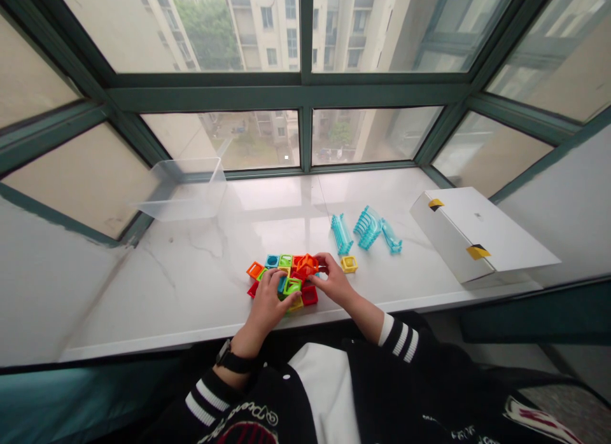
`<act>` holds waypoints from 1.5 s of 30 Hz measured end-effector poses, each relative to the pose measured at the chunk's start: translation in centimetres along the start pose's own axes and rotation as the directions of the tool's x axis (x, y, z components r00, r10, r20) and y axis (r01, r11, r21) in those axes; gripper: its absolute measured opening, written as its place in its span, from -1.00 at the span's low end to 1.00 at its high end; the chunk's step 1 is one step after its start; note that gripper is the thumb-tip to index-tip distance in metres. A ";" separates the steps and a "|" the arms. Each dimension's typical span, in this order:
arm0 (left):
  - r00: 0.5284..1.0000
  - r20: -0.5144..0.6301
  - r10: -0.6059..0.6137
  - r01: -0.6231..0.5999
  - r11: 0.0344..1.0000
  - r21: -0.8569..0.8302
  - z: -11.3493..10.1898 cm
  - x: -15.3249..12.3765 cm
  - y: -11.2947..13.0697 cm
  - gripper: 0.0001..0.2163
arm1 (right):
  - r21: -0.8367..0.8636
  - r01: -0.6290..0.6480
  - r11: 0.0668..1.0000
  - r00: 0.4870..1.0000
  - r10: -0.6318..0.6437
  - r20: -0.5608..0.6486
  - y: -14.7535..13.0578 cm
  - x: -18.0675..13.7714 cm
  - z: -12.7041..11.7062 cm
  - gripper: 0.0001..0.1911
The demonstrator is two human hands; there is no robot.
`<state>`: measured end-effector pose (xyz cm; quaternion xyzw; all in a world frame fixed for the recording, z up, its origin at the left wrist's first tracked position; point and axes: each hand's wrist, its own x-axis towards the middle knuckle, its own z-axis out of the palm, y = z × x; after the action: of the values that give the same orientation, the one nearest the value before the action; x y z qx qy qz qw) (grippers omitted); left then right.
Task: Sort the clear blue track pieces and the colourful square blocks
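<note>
Several open-frame plastic cubes in red, orange, green, yellow and blue lie bunched near the sill's front edge. My left hand [269, 299] curves over the near left of the bunch, its fingers and thumb around a green cube [292, 285]. My right hand [334, 281] comes from the right, fingers closed on an orange cube [307, 264] raised above the others. A red cube [310, 296] sits just below that hand. Apart from the bunch, a yellow cube [349, 264] rests beside my right hand. Some cubes are hidden under my fingers.
Clear blue ribbed plastic track pieces [367, 228] lie behind the yellow cube. A white box [482, 234] with yellow-and-black tabs stands at the right. At the back left is a transparent plastic bin [191, 199]. Green-framed windows border the white marble sill [191, 285].
</note>
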<state>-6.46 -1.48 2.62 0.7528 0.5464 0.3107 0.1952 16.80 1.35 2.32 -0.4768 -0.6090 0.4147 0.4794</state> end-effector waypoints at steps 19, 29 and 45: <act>0.998 0.065 0.016 0.022 0.836 -0.548 -1.5 2.1 5.0 -0.61 | -0.098 0.395 0.913 0.908 -0.371 0.196 -3.9 -1.4 -2.6 -0.27; 0.968 -0.086 0.234 -0.249 0.933 -0.260 -0.7 2.2 6.0 -0.67 | -0.086 0.244 0.966 0.961 -0.228 0.159 -3.3 -1.8 -2.9 -0.32; 0.875 0.246 0.417 -0.277 0.847 -0.453 4.6 5.1 11.7 -0.30 | -0.305 0.145 0.941 0.973 -0.192 -0.131 -1.0 -4.7 -9.8 -0.36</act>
<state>5.92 -0.23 7.96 0.8249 0.2814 0.3146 0.3760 26.60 -2.98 4.31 -0.5203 -0.6621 0.2377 0.4841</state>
